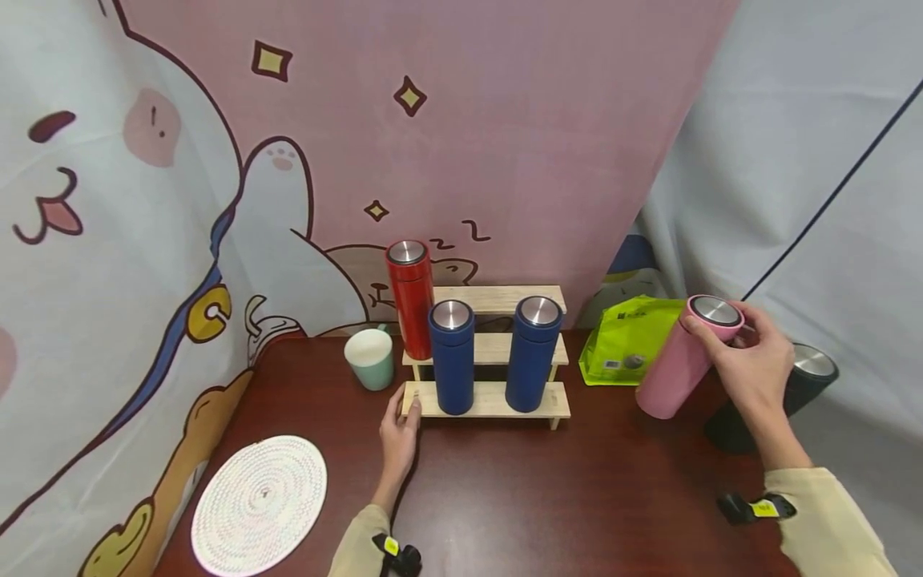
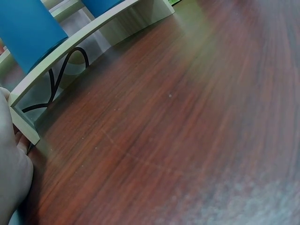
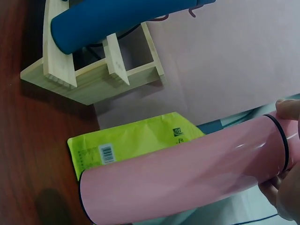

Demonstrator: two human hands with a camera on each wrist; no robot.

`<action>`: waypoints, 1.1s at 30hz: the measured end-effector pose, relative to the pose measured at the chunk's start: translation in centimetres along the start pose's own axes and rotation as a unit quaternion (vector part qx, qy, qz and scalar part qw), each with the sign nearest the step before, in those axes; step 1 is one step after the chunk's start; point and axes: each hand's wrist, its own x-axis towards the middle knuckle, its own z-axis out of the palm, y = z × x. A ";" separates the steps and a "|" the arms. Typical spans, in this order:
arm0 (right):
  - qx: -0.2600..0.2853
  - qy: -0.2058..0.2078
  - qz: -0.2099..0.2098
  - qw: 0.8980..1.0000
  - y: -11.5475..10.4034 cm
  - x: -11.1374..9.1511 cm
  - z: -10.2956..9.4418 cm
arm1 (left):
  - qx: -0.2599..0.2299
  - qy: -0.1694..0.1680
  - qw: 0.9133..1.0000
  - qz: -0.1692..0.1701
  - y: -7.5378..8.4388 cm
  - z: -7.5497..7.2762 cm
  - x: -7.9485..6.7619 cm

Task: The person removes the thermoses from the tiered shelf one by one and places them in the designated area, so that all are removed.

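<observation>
Your left hand (image 1: 400,429) pinches the left end of the wooden rack (image 1: 490,397); your right hand (image 1: 759,365) grips the pink bottle (image 1: 681,365) near its top, tilted, near the worktop's (image 1: 562,489) right edge. Left to right: round mat (image 1: 259,505) by the left edge, mint cup (image 1: 373,365) near the back edge, red bottle (image 1: 413,312) and two blue bottles (image 1: 454,369) on the rack, green bag (image 1: 626,340) at the back edge, partly hidden dark bottle (image 1: 731,425) by the right edge.

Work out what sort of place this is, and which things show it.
Probably a staged tabletop recording corner: a cartoon-printed backdrop hangs behind the table, a wooden rack bears blue flasks, and both wrists wear small cameras.
</observation>
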 end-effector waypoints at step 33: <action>0.016 0.021 0.075 0.997 4.8 -3.3 -1.4 | -0.013 -0.018 1.000 -0.005 0.0 -0.3 -0.2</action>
